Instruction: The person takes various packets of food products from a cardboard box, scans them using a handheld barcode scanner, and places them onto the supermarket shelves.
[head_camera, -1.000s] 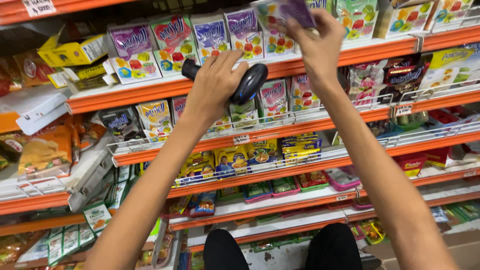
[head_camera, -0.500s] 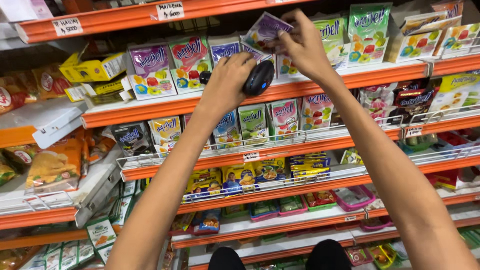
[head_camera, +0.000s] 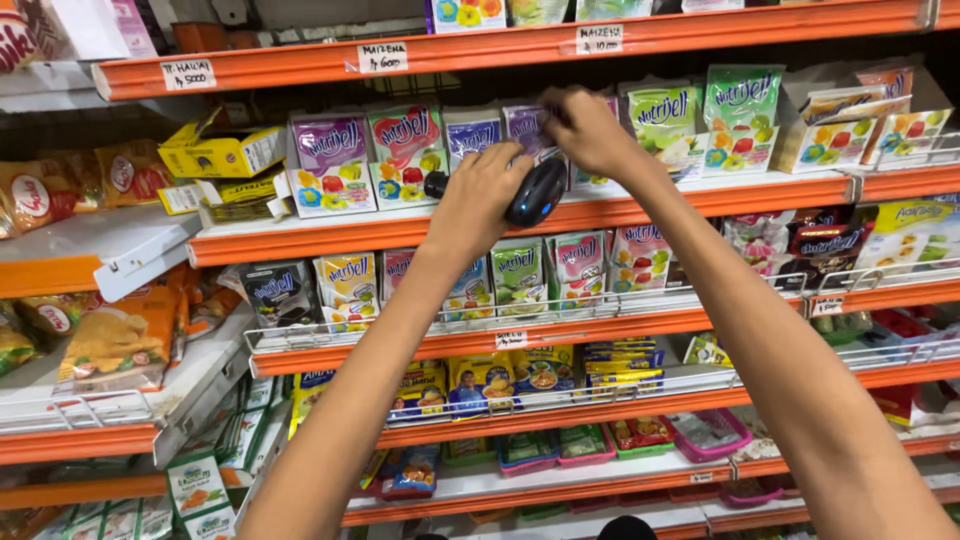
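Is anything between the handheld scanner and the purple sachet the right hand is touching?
Nothing visible. The left hand holds the black scanner just below the purple sachet, which the right hand grips on the orange shelf; no item lies between them.

My left hand (head_camera: 487, 195) holds a scanner (head_camera: 535, 192) just in front of the second shelf's (head_camera: 300, 236) front edge, near its middle. My right hand (head_camera: 590, 130) sits right of it and a little higher, touching a packet (head_camera: 527, 125) that stands on that shelf. More packets (head_camera: 330, 165) stand in a row to the left along the same edge, others (head_camera: 742, 118) to the right. At the shelf's left end lies a stack of boxes (head_camera: 222, 155). Above runs the top shelf (head_camera: 500, 45) with price tags (head_camera: 382, 56) on its front edge. Below, a wire-fronted shelf (head_camera: 480, 335) carries smaller packets (head_camera: 519, 275), and under that another shelf (head_camera: 560, 410) holds sachets (head_camera: 482, 378). Far left, bags (head_camera: 118, 340) lie on a neighbouring shelf (head_camera: 90, 440).
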